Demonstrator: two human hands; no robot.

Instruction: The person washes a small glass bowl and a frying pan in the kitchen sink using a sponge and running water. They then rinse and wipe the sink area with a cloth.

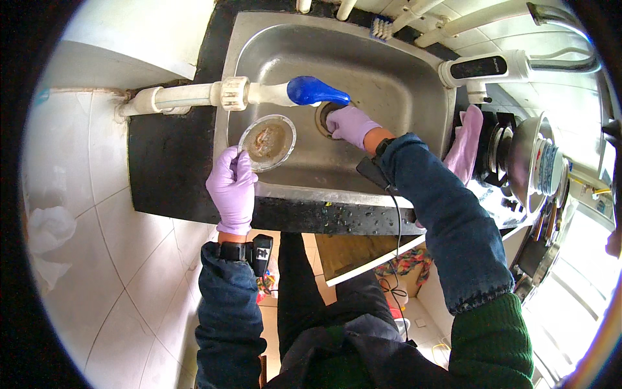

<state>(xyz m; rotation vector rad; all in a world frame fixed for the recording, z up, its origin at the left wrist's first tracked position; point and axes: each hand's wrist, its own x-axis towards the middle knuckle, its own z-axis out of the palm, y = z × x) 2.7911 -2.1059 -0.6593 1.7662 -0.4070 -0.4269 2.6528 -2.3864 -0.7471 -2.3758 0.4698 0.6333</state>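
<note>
My left hand, in a lilac glove, pinches the rim of a round clear bowl over the sink's left front side. Brownish wet residue lies in the bowl. My right hand, gloved alike, reaches down to the drain in the sink floor. Its fingers are curled at the drain's edge, and what they hold, if anything, is hidden. Just above this hand hangs the blue end of a white pipe. The steel sink surrounds both the drain and my right hand.
A thick white pipe crosses the black counter from the left and juts over the sink. A white faucet stands at the right. Beyond it are a pink cloth and stacked bowls. A brush rests behind the sink.
</note>
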